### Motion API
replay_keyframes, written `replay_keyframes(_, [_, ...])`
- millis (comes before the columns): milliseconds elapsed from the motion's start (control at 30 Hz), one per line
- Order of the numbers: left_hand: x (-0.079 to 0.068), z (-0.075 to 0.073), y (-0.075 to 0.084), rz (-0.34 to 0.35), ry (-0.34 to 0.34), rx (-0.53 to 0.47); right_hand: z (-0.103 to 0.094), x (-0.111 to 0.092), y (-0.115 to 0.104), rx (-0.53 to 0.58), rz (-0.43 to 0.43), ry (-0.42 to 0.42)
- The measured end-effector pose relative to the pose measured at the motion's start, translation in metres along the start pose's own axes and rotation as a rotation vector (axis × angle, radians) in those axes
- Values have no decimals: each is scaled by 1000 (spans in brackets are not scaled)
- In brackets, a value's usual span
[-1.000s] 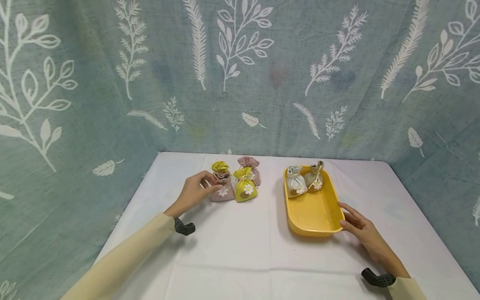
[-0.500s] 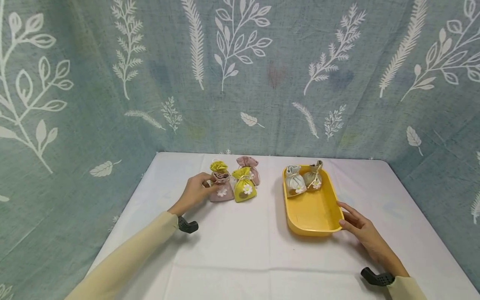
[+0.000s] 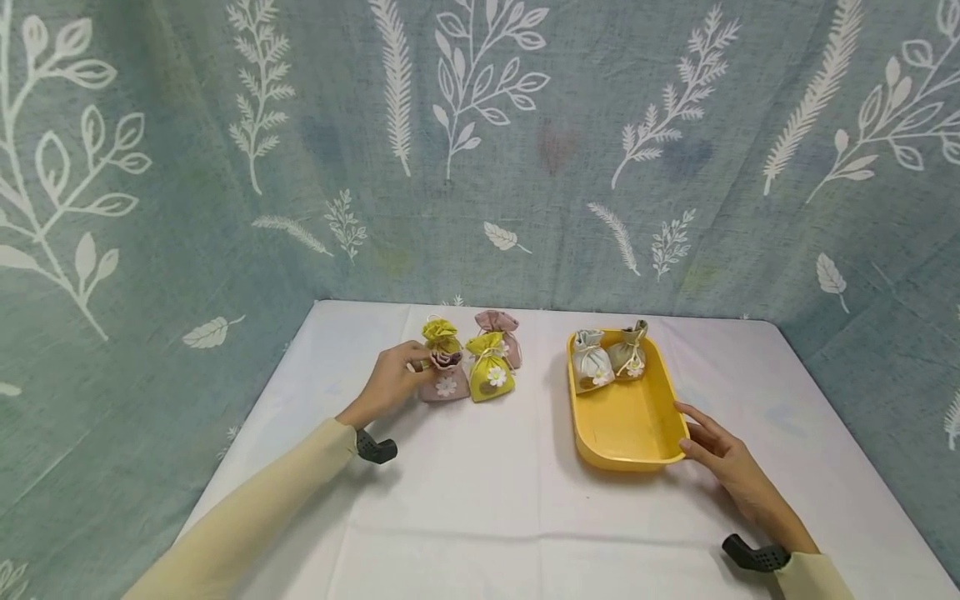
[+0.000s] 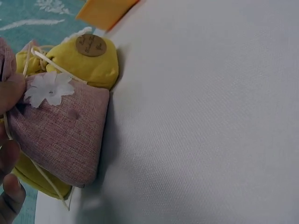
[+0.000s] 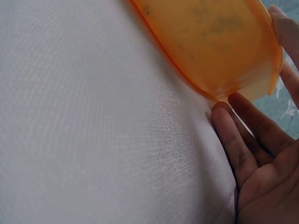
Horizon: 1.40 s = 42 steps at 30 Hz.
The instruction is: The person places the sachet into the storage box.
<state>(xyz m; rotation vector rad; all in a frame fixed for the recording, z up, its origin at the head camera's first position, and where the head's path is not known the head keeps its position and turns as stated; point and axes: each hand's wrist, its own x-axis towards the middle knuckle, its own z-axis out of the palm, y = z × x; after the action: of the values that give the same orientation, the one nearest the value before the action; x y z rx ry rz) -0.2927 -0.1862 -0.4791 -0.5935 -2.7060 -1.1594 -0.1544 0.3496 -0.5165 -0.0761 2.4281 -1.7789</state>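
Observation:
My left hand [image 3: 390, 379] pinches the gathered neck of a pink drawstring pouch [image 3: 446, 387] with a white flower on it; the left wrist view shows the thumb on the cloth of this pouch [image 4: 65, 130]. Directly behind it is a yellow pouch [image 3: 441, 334], partly hidden. Another yellow pouch [image 3: 491, 371] stands to its right, with a second pink pouch [image 3: 501, 327] behind. On the right, my right hand [image 3: 731, 475] holds the near right side of a yellow plastic tray [image 3: 622, 460], fingertips against its wall [image 5: 210, 56].
Inside the tray's far end sit a pale grey pouch [image 3: 591, 364] and an olive-brown pouch [image 3: 628, 354]. A white cloth covers the table [image 3: 480, 517]. Behind it hangs a blue-green curtain [image 3: 555, 225] with white leaf prints.
The gathered top of the front pink pouch has tipped slightly toward me at my left fingers, showing more of the yellow pouch behind. My right hand and the tray have stayed put.

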Motion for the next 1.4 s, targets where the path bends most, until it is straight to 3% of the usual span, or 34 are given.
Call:
replay_keyframes(200, [0,-1,7,82,-3,2,0,0,0,-2,6,13])
replay_keyframes(633, [2,-1,35,135,21,-25,0,0,-1,-19,34,22])
replay_keyframes(967, [14,16,63,267,16,-82,0,-1,-1,-15,7,9])
replay_keyframes(1400, [41,50,107,338,-39,-164,1,2,-2,-52,51,27])
